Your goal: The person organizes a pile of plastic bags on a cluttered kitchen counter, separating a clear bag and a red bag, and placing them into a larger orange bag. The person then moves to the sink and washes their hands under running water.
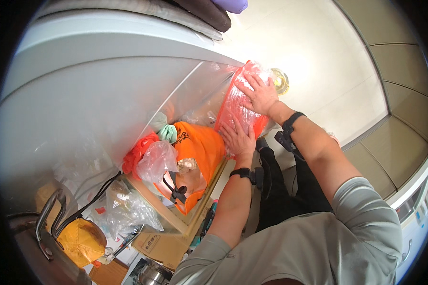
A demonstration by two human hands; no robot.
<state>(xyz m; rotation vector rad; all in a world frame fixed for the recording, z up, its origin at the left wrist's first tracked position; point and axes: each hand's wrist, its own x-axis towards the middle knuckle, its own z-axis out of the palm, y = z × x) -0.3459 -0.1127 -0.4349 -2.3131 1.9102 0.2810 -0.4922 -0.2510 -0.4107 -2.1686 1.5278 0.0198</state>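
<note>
A red plastic bag, with clear plastic over or around it, lies flattened under both palms beside a grey, glossy panel. My right hand rests on its upper part with the fingers spread. Lower down, my left hand presses on the same bag, its fingers slightly apart. What lies inside or beneath the bag is hidden. Just left of my left hand is an orange bag with dark writing, its mouth open. A green bag and a crumpled clear bag sit against it.
A wooden-edged shelf holds the bags. Lower left are a metal pot with a looped handle, a yellow bag, black cables and a cardboard box. A round yellowish object lies beyond my right hand. Beige cabinets stand at right.
</note>
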